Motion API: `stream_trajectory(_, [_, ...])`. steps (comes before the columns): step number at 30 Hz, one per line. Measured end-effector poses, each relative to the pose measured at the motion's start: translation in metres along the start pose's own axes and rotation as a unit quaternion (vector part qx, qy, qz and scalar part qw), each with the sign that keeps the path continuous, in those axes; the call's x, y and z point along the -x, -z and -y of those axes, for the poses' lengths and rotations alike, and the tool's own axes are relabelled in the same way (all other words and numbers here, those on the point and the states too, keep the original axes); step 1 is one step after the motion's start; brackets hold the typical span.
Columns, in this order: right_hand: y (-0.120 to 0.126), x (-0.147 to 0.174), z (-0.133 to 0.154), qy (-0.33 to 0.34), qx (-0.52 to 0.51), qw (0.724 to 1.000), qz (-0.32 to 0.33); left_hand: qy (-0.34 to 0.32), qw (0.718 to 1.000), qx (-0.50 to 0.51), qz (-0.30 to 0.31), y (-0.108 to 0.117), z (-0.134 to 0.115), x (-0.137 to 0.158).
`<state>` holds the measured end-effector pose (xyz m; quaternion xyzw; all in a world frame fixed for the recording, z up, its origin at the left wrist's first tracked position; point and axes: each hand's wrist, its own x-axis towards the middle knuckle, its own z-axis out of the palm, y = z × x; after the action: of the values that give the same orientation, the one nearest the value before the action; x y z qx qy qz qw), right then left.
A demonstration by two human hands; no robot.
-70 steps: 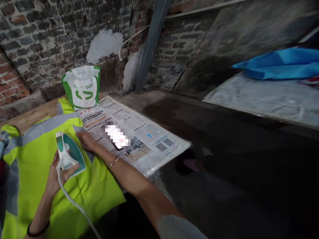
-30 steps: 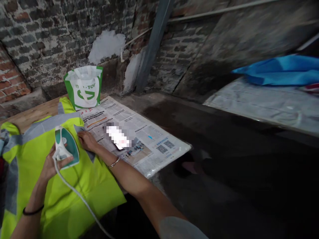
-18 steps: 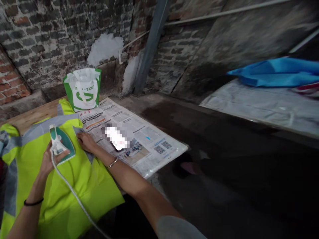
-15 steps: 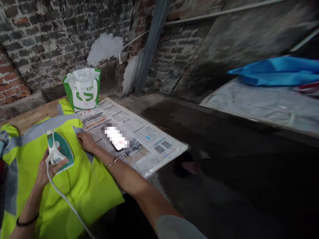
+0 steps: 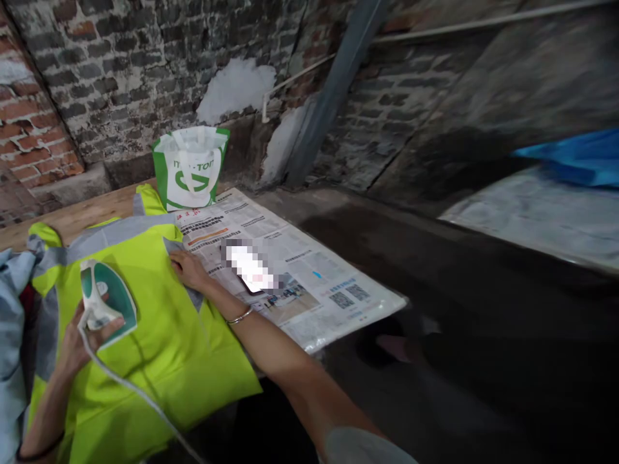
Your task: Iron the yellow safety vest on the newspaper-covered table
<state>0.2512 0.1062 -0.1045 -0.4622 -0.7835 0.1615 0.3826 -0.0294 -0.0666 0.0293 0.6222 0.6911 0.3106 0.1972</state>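
A bright yellow high-visibility shirt (image 5: 159,348) with grey reflective bands lies spread on the table. My left hand (image 5: 80,335) is closed around the handle of a white and green iron (image 5: 116,299), whose soleplate rests on the shirt's front. From the iron's back a pale cord (image 5: 140,393) runs over the cloth toward me. At the shirt's right edge, beside a grey band, my right hand (image 5: 191,270) has its fingers curled on the fabric; the fingertips are partly hidden. A phone (image 5: 249,267) with a bright, pixelated screen lies right of that hand.
Newspaper under clear plastic (image 5: 309,258) covers the table's right side. A green and white bag (image 5: 191,167) stands at the back by the brick wall. Light blue cloth (image 5: 12,348) lies far left. Another covered table (image 5: 532,212) with a blue item (image 5: 580,158) stands right.
The iron has slid left over the shirt with my left hand. My right hand stays at the shirt's edge. The view has turned left, bringing more light blue cloth into sight.
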Motion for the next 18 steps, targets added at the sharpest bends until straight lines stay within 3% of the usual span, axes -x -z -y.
stream_trajectory(5, [0.001,0.001,0.001,-0.008,0.007,1.000,0.002,0.012,1.000,0.006,-0.004,-0.006,-0.014,-0.070])
stream_trajectory(9, [0.002,0.001,0.001,-0.006,0.013,1.000,-0.004,0.011,1.000,0.007,-0.011,-0.011,-0.019,-0.091])
stream_trajectory(13, [0.000,0.001,-0.001,0.004,0.016,1.000,-0.015,0.009,1.000,0.004,-0.017,-0.013,-0.013,-0.066])
stream_trajectory(18, [0.000,0.002,-0.002,0.016,0.012,1.000,-0.018,-0.008,1.000,0.024,0.018,-0.009,-0.002,0.011])
